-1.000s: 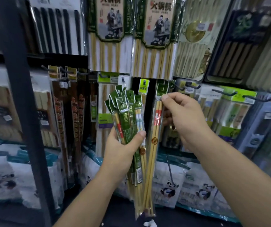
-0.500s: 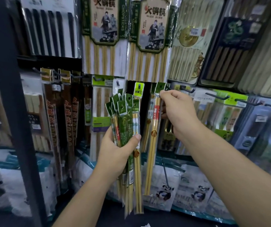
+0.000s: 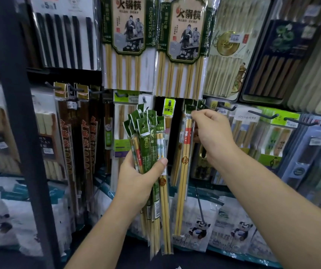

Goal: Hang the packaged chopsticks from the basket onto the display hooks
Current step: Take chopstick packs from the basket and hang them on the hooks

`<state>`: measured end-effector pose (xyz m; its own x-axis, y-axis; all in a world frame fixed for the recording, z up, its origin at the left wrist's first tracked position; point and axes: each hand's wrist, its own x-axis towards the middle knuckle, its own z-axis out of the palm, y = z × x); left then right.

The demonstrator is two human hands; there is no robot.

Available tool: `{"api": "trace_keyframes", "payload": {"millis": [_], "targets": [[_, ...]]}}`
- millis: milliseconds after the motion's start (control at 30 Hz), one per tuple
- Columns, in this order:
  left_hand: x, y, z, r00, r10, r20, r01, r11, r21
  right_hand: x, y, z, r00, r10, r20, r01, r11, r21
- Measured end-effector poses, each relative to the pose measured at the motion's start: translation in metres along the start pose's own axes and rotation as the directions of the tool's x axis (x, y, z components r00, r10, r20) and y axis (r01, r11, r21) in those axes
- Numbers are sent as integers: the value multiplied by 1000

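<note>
Your right grip (image 3: 212,133) has lifted one chopstick pack (image 3: 185,162) up to the hook (image 3: 204,104), pinching its top. Your left grip (image 3: 136,177) squeezes a bunch of packs (image 3: 146,136).

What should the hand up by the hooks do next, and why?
Probably slide the single pack onto the hook, then let go. The right hand pinches its green header right at the hook, though I cannot tell if the hole is threaded yet; the left hand grips a bundle of packs waiting to hang.

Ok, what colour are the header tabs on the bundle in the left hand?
Dark green tabs, clearest in the head view.
</note>
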<state>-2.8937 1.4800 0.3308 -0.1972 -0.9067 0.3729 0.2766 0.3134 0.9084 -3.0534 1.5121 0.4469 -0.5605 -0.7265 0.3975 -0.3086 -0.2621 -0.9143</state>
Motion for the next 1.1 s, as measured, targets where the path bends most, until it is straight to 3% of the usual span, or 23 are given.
{"api": "trace_keyframes", "payload": {"millis": [400, 900, 967, 1100], "targets": [[-2, 0, 0, 999, 25, 20, -25, 999, -30, 3, 10, 4, 998, -38, -54, 39, 999, 22], [1, -1, -2, 999, -34, 37, 34, 999, -8, -2, 29, 4, 984, -86, -158, 60, 985, -161], [0, -1, 0, 999, -21, 44, 21, 1000, -8, -15, 30, 4, 991, -91, -101, 77, 987, -142], [-1, -1, 4, 996, 15, 91, -11, 999, -38, -38, 27, 11, 980, -96, 171, 113, 990, -88]]}}
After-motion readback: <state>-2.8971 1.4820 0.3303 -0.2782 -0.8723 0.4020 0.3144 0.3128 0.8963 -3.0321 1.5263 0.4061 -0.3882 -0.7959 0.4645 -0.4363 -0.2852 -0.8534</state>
